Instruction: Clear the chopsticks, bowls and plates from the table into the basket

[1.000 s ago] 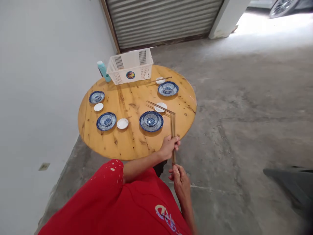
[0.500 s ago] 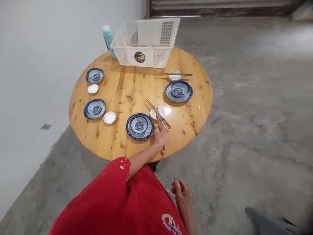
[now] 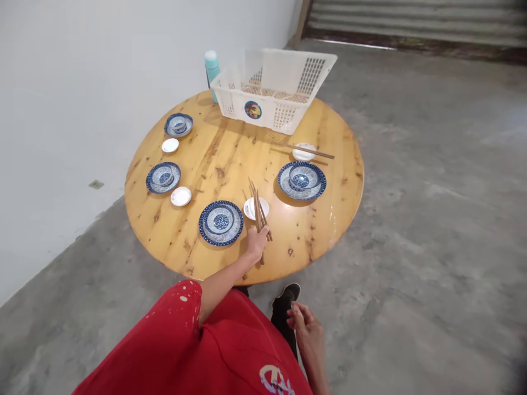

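My left hand [image 3: 257, 242] is closed round a bunch of wooden chopsticks [image 3: 258, 211] near the table's front edge. Their far ends reach over a small white dish [image 3: 248, 209]. Just left of this hand, a blue-and-white bowl [image 3: 222, 220] sits on a matching plate [image 3: 205, 235]. My right hand [image 3: 309, 332] hangs beside my body, off the table, its fingers loosely bent and nothing visible in them.
On the round wooden table [image 3: 173, 241] stand more plates with bowls, such as one plate [image 3: 284, 189] at right, and small white dishes. Chopsticks [image 3: 317, 152] cross a back-right dish. A white plastic basket [image 3: 274, 112] and a turquoise bottle [image 3: 212, 68] stand behind.
The chopsticks at my left hand lay crossed and spread; now they are drawn into a narrower bunch. The view has turned slightly right. My right hand stays low by my side.
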Demonstrator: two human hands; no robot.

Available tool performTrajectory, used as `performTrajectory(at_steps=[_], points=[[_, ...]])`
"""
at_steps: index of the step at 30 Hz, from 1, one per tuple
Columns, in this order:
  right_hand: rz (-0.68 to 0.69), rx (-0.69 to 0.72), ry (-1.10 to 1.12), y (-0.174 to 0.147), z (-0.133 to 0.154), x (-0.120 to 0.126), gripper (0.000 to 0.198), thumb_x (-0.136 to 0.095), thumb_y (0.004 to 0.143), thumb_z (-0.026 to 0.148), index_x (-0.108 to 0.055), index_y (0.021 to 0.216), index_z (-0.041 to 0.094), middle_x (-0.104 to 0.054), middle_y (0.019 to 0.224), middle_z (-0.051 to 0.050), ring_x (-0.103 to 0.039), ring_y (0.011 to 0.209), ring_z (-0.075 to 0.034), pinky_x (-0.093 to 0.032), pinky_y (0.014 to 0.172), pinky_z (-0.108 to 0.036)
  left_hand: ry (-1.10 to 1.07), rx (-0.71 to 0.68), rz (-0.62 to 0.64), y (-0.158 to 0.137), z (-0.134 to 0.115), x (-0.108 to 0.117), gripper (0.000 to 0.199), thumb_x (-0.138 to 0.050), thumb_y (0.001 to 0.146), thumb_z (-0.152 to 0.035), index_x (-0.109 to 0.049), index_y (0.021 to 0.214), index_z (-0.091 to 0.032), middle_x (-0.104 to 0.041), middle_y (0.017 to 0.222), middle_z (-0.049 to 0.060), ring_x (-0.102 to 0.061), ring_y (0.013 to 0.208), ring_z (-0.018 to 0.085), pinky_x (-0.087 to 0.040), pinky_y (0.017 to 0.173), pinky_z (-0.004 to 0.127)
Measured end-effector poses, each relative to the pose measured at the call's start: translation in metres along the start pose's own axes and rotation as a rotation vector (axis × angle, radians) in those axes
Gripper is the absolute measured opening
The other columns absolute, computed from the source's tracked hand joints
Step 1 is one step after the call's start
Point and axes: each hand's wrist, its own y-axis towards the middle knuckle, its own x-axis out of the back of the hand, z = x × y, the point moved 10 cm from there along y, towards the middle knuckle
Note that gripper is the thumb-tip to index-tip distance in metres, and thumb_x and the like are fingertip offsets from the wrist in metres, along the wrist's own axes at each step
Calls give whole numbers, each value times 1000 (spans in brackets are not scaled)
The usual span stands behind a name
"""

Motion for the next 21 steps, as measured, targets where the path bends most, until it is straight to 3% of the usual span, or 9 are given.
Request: performTrajectory(at_steps=[3,8,12,16,21], points=[[37,82,96,40,39,27,62,-65,71,74,-68,93,16,-71,76,-8,-67,63,-22,-57,63,-36,48,-88,74,-28,-6,-25,29,-69,80,-38,-57,65,-16,-50,55,-3,-37,48,6,-29,49,21],[135,264,352,93,139,68,61,-66,76,70,-68,103,16,-74,104,-14,-72,93,-26,-57,82,-37,155,-65,449,-98,1,-117,43,-76,73,-56,-63,70,-15,-52,54,-3,-35,45,6,-24,45,22],[285,332,496,115,199,99,52,-63,81,67,-66,98,17,-74,95,-10,-71,82,-22,-56,69,-31,156,-47,589,-138,6,-190,49,-78,69,-62,-62,77,-16,-58,59,-2,-33,42,4,-21,44,23],[260,347,507,137,215,133,49,-68,75,66,-60,88,19,-67,74,-3,-64,64,-18,-50,56,-28,187,-108,557,-148,6,-231,50,-76,69,-64,-56,69,-18,-42,51,-7,-29,45,5,-20,46,23],[183,420,363,163,222,159,52,-60,78,71,-58,85,19,-62,69,-1,-58,60,-15,-47,57,-27,157,-225,239,-123,-22,-228,46,-69,78,-60,-69,80,-15,-44,52,-5,-33,49,7,-23,48,23]])
